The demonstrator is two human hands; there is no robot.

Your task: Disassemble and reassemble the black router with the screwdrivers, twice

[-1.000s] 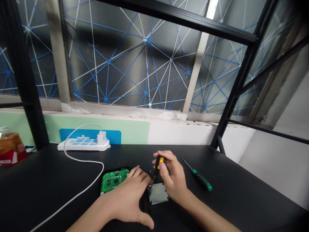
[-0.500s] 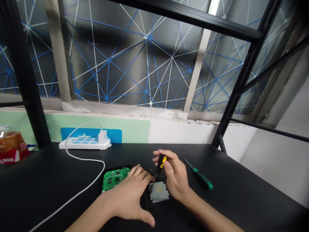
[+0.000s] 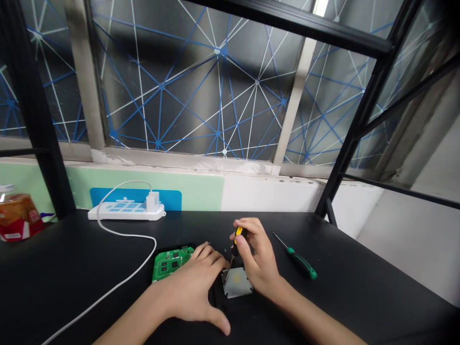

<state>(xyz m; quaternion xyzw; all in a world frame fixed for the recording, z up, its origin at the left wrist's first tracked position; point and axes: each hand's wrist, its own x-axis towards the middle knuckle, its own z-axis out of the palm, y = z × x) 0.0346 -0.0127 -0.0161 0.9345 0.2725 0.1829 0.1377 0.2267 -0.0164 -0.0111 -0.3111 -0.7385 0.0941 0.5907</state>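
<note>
My right hand is closed round a screwdriver with a black and yellow handle. The shaft slants down, its tip at the left edge of a silver metal plate. That plate sits in a black case, mostly covered by my left hand. My left fingers bend over the far side of the case, and the thumb reaches out at the near side, steadying it. Just left of these fingers lies a green circuit board, its right part hidden by the hand.
A second screwdriver, green and black, lies to the right. Behind on the left is a white power strip with a plugged-in charger. Its white cable runs across the black table. A red and orange pouch stands far left.
The screwdriver handle has turned slightly in my right hand, and the fingers have shifted round it. My left hand stays in nearly the same place on the case.
</note>
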